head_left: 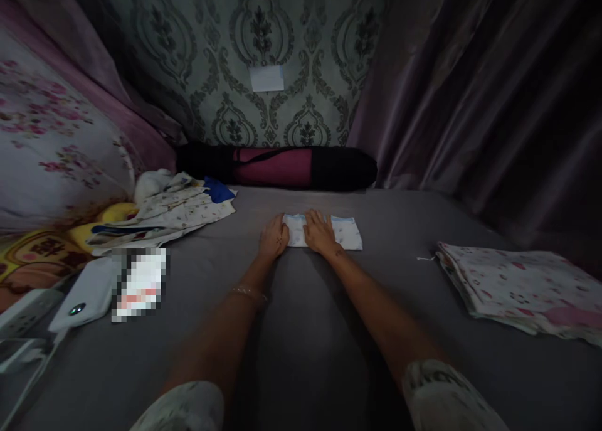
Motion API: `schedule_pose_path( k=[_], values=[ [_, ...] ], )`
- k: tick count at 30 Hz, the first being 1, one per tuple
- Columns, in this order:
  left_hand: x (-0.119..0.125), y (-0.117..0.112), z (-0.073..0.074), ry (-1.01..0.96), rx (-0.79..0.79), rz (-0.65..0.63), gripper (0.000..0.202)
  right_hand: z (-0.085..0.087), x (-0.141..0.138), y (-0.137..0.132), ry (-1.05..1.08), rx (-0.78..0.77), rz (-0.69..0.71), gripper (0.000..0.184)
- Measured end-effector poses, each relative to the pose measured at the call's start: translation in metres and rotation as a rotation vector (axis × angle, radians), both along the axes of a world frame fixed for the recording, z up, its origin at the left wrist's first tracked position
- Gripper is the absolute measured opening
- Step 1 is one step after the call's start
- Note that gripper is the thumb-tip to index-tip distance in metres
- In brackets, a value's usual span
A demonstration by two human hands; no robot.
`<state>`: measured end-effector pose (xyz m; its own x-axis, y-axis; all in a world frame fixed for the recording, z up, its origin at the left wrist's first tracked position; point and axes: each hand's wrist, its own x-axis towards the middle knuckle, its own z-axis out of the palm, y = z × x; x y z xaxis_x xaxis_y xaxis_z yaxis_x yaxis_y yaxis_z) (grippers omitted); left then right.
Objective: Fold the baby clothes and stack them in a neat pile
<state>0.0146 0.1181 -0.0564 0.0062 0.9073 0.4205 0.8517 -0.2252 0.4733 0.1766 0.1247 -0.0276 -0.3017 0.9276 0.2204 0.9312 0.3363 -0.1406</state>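
A small white cloth with a blue edge (345, 231) lies folded flat on the grey bed sheet (301, 330) in the middle. My left hand (274, 236) rests at the cloth's left end with its fingers curled on the edge. My right hand (318, 231) lies flat on top of the cloth, fingers stretched out and pressing it down. Both arms reach straight forward from the bottom of the view.
A folded floral cloth (517, 290) lies at the right. A heap of light clothes (174, 208) sits at the left beside a floral pillow (51, 148). A rolled dark and maroon mat bag (277, 166) lies against the patterned wall. A white device (84, 296) lies at the near left.
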Motion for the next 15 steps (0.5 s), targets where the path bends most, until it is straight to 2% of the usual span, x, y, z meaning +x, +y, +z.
schedule_pose_path(
  k=[2,8,15],
  values=[
    [-0.001,0.001,-0.003,-0.014,0.014,0.028,0.048,-0.002,-0.009,-0.001,0.001,-0.004,0.025,0.054],
    [-0.006,0.012,-0.016,-0.119,0.024,0.091,0.046,-0.014,-0.019,0.000,0.021,-0.085,-0.026,0.057],
    [-0.015,0.013,-0.009,-0.357,-0.060,0.189,0.047,-0.007,-0.018,0.004,-0.025,-0.167,-0.025,0.058]
  ],
)
